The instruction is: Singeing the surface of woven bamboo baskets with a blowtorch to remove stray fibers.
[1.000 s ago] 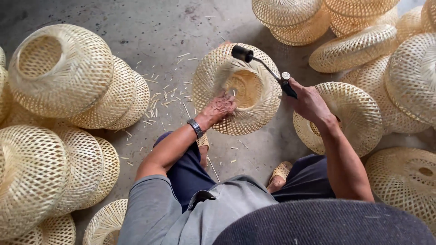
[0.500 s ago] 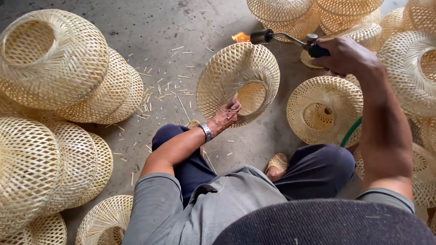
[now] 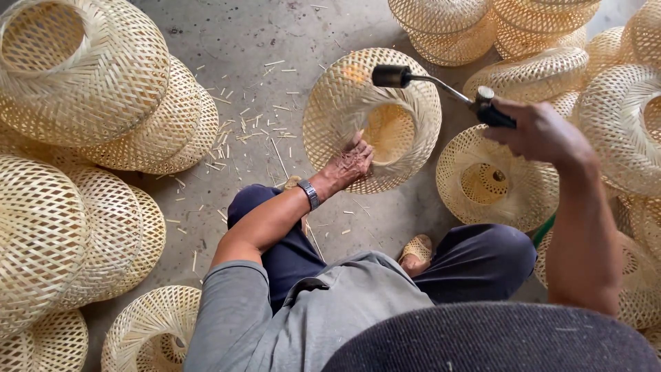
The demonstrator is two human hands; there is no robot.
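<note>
Your left hand (image 3: 351,162) grips the rim of the woven shade (image 3: 372,117), tilted up off the floor (image 3: 275,41) before your knees. Your right hand (image 3: 540,131) is closed on the torch (image 3: 441,86), nozzle at the shade's upper rim. Singeing looks midway; stacked shades (image 3: 82,89) surround you.

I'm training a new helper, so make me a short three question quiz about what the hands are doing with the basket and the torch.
1. True or false: the left hand grips the rim of the basket.
2. Which hand holds the torch? A) left B) right C) both
3. Fill in: the torch's nozzle points at the ____.

Key: 1 true. 2 B, the right hand. 3 basket.
</note>
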